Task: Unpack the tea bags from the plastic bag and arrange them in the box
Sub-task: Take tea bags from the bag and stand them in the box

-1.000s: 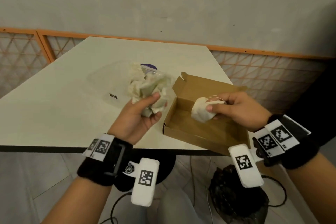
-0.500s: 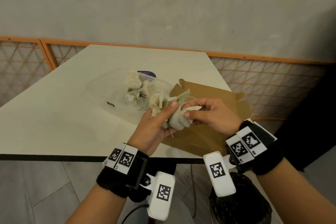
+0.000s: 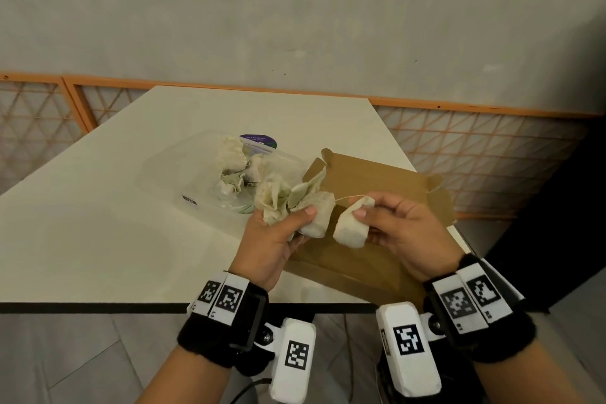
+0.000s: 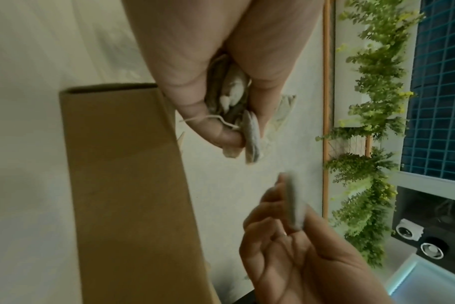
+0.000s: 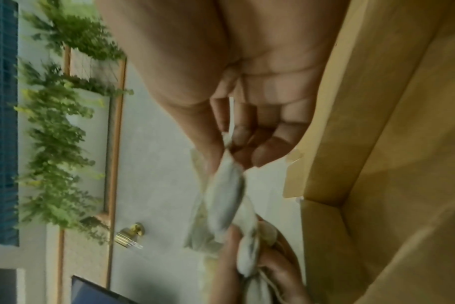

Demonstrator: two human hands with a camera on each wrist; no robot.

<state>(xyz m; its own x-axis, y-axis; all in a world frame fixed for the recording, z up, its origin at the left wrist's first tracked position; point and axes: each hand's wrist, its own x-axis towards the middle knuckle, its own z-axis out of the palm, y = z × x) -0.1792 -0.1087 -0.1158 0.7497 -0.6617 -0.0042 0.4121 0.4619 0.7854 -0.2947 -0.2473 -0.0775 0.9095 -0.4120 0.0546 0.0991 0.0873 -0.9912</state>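
- The largest thing we see is a plain grey wall (image 3: 295,10) behind a pale cream table (image 3: 114,223); an orange-framed lattice rail (image 3: 475,147) runs along the foot of the wall.
- The wrist views show a second wall hung with trailing green plants (image 4: 364,144).
- We count one brown cardboard box (image 3: 377,180), open, lying on the table's near right corner with its lid folded back.
- We count one clear plastic bag (image 3: 203,174), on the table just left of the box, with several tea bags still inside; we cannot tell how many.
- Our left hand (image 3: 272,246) is curled round a bunch of tea bags (image 3: 288,203), held over the box's left edge; the crumpled bunch looks like four or so, though we cannot count exactly.
- Our right hand (image 3: 400,233) pinches one single tea bag (image 3: 352,228) between thumb and fingertips, above the box and just beside the bunch, with a thin string (image 3: 344,197) running between the two.
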